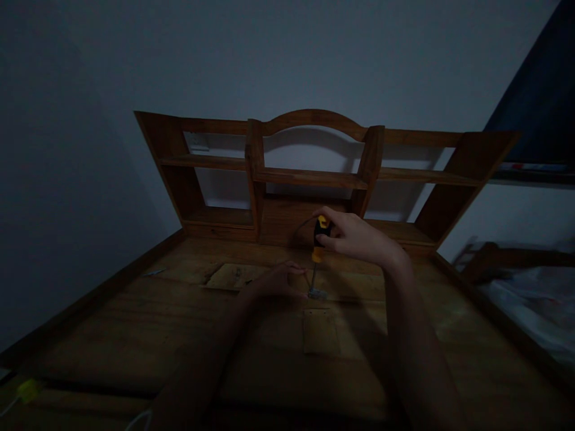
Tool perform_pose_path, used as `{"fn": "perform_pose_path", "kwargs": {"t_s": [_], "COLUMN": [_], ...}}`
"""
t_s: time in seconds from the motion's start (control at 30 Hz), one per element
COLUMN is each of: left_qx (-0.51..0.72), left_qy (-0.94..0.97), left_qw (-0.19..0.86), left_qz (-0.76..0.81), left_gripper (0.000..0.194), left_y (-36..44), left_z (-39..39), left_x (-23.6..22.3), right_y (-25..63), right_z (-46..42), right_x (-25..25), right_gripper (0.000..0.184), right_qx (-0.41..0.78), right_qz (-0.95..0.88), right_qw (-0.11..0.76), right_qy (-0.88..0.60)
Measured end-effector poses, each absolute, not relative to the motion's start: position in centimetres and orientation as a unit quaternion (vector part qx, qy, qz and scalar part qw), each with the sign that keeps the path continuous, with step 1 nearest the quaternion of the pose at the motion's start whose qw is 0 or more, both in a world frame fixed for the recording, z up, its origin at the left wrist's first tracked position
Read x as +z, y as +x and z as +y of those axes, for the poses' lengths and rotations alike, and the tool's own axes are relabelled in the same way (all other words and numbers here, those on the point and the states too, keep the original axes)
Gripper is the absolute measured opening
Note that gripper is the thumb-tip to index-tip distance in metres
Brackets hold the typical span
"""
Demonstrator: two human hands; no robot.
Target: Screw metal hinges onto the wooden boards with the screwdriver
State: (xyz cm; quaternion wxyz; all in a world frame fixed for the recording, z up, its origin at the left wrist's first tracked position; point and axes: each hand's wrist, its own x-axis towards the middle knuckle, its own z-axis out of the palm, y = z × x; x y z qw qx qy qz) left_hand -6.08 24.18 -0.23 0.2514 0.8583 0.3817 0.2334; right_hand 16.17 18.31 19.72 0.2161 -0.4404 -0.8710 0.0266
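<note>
Fingers of the right hand (pixel 354 236) are gripping the screwdriver (pixel 318 256) snugly, its tip apparently meeting a greyish fitting (pixel 318 294) on the wooden panel (pixel 179 323); the left hand (pixel 281 282) is curving just left, fingers parted, any hold unclear. Screwdriving, seemingly; turning is calling for a seated tip. Shelves (pixel 309 177) are standing beyond, far side.

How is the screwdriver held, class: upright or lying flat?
Roughly upright, tilted slightly: the right hand grips the screwdriver by its handle, and its shaft runs down to a small grey piece.
</note>
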Motion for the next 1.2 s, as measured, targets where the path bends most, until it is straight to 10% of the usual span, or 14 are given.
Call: {"fn": "perform_pose_path", "kwargs": {"t_s": [0.23,1.2], "left_qx": [0.234,0.237], "left_qy": [0.863,0.852], "left_qw": [0.241,0.254], "left_qz": [0.378,0.393], "left_gripper": [0.078,0.076], "left_y": [-6.1,-6.0], "left_z": [24.2,23.9], "left_x": [-0.2,0.1], "right_y": [15.5,15.5], "right_z": [19.1,18.6], "right_x": [18.9,19.3], "right_gripper": [0.05,0.043], "right_qx": [-0.119,0.006], "right_qz": [-0.804,-0.869], "right_qw": [0.216,0.23], "right_qy": [-0.541,-0.438]}}
